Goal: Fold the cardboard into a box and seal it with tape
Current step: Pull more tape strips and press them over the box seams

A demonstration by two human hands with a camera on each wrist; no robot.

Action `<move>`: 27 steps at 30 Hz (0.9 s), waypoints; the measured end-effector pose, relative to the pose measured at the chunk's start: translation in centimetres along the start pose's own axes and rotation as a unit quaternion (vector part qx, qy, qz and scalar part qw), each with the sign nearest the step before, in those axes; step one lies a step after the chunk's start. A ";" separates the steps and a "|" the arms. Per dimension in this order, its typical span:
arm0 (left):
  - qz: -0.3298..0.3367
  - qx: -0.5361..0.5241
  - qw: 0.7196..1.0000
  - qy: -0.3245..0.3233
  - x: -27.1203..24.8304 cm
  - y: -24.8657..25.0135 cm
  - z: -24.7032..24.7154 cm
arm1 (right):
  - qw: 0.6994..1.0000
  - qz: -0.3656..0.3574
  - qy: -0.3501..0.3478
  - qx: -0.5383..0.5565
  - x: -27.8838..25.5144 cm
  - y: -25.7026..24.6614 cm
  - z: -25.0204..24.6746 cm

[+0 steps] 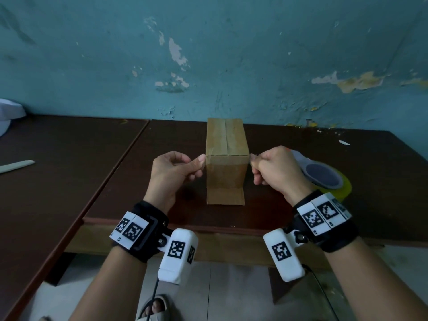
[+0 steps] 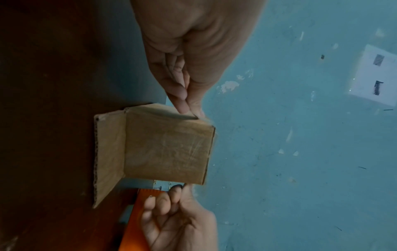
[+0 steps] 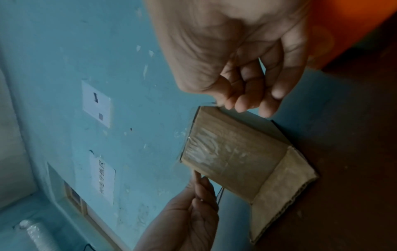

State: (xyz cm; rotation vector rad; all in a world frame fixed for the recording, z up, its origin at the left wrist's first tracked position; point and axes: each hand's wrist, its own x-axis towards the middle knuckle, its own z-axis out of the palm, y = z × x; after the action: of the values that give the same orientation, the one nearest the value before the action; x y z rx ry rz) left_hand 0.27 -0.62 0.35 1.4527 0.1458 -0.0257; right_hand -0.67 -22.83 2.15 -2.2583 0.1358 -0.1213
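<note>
1. Far to the left of both hands, a pale flat stick (image 1: pixel 16 166) is seen lying on the dark table (image 1: pixel 301 158), apart from the work

2. The left hand (image 1: pixel 172 173) is held at the upper left corner of the box's near face, thumb and forefinger pinched on one end of a clear tape strip (image 3: pixel 206 149)

3. Between the two hands the box (image 1: pixel 227 158) stands upright, its top flaps closed and taped, one bottom flap (image 1: pixel 225 196) splayed out toward the wrists

4. The right hand (image 1: pixel 276 169) is pinched on the strip's other end at the upper right corner, the other fingers curled

5. Just behind the right hand a tape roll (image 1: pixel 328 177) is lying

6. Sealing is judged to be in hand; next, the stretched strip must be pressed flat and its ends wrapped round the sides
</note>
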 end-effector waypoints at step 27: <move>-0.071 0.001 0.997 -0.017 0.7 -0.9 1.0 | 0.993 0.066 -0.027 0.098 0.0 0.3 1.6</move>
State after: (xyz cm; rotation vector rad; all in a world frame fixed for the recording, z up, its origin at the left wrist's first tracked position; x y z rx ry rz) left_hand 0.95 -1.70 -0.47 1.4400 0.2207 -0.1673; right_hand -0.45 -21.76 0.89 -2.0479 0.2327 -0.0032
